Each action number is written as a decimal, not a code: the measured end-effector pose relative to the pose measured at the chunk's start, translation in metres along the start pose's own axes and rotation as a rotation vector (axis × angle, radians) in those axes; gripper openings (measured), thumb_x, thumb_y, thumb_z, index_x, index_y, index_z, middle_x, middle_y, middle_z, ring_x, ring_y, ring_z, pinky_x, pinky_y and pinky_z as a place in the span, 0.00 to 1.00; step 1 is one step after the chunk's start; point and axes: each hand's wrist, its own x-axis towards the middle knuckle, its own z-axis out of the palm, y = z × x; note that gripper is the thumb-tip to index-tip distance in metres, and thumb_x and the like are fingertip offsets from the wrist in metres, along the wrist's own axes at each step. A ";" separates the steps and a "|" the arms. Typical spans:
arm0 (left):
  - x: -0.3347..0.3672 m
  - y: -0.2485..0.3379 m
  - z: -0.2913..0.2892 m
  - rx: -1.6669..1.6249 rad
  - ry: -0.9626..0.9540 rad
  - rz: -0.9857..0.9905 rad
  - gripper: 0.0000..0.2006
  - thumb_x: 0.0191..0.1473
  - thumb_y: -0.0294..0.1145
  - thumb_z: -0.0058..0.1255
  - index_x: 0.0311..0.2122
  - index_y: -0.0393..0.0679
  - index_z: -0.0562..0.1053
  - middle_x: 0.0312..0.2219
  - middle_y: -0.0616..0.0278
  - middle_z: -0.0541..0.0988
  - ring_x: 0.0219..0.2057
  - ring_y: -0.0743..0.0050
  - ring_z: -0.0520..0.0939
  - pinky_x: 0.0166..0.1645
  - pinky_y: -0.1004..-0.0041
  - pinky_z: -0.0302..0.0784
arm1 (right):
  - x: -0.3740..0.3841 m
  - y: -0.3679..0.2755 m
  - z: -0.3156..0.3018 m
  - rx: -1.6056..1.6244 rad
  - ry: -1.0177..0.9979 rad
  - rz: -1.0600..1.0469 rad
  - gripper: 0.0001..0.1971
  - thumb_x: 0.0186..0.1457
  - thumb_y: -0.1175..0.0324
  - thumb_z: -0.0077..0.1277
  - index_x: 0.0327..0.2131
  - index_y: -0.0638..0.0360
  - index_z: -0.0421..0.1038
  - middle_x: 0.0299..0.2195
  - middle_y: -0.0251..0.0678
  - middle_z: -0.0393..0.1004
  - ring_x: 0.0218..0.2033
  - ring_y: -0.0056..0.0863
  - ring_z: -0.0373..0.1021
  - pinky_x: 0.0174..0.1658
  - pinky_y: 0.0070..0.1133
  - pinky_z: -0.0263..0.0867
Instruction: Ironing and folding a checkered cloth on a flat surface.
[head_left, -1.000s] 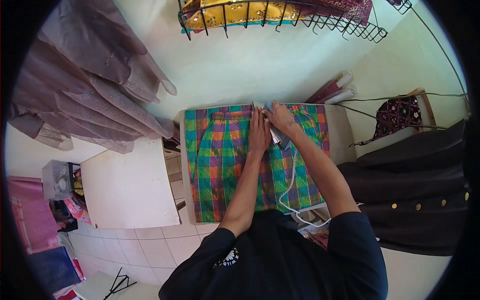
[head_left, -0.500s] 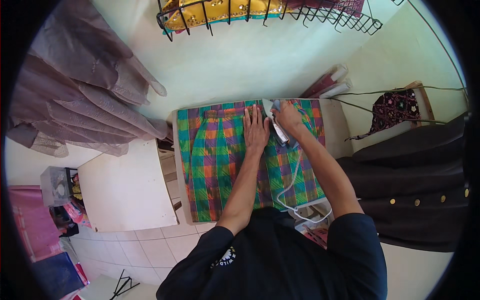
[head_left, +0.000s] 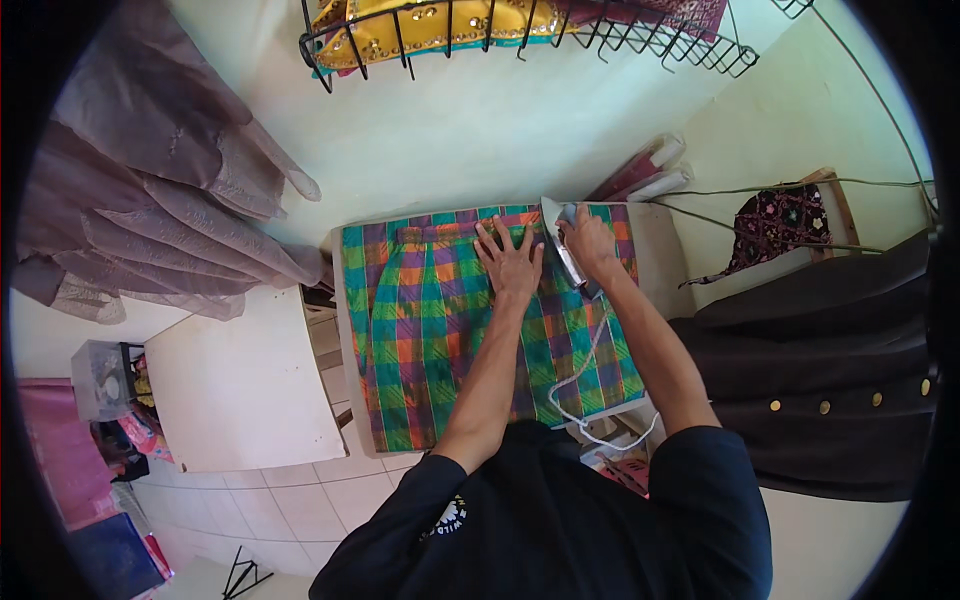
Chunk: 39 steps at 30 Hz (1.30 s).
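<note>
A plaid garment [head_left: 430, 330] in green, orange and purple, with a gathered waistband at its far edge, lies spread over a padded ironing surface [head_left: 665, 235]. My left hand [head_left: 511, 268] rests flat on it just below the waistband, fingers spread. To the right, my right hand [head_left: 588, 243] is wrapped round the handle of a clothes iron [head_left: 566, 250]. The iron's tip points toward the far edge, and its soleplate is on or close to the cloth. From its heel a pale braided cord [head_left: 572, 380] curls toward me.
Mauve garments [head_left: 190, 190] hang at the left above a white table [head_left: 240, 385]. Dark cloth with gold buttons [head_left: 820, 350] hangs at the right, near a floral cloth [head_left: 785, 220]. Overhead is a black wire rack [head_left: 480, 28] with folded clothes. Rolled material [head_left: 640, 170] leans against the wall.
The fingers of my left hand have spread apart. The iron has shifted slightly right relative to that hand. The whole view has moved a little.
</note>
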 end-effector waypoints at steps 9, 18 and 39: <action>0.000 0.002 -0.003 0.010 -0.049 0.011 0.24 0.61 0.52 0.44 0.63 0.77 0.63 0.68 0.39 0.43 0.66 0.19 0.37 0.66 0.33 0.36 | -0.003 0.008 -0.004 0.051 0.042 0.051 0.26 0.57 0.49 0.53 0.47 0.62 0.65 0.33 0.58 0.76 0.36 0.57 0.75 0.39 0.44 0.72; -0.003 -0.001 -0.002 0.005 -0.025 0.025 0.24 0.61 0.53 0.43 0.63 0.76 0.63 0.68 0.40 0.43 0.66 0.20 0.38 0.66 0.33 0.36 | 0.009 0.012 0.007 0.049 0.042 0.073 0.29 0.57 0.45 0.53 0.47 0.65 0.66 0.34 0.61 0.76 0.38 0.60 0.74 0.40 0.46 0.72; -0.011 -0.006 0.002 0.012 0.062 0.041 0.24 0.63 0.53 0.40 0.64 0.78 0.61 0.69 0.44 0.39 0.68 0.25 0.37 0.67 0.36 0.35 | 0.005 0.011 -0.001 0.039 0.070 0.065 0.25 0.58 0.48 0.52 0.45 0.63 0.66 0.32 0.56 0.77 0.35 0.55 0.76 0.38 0.44 0.73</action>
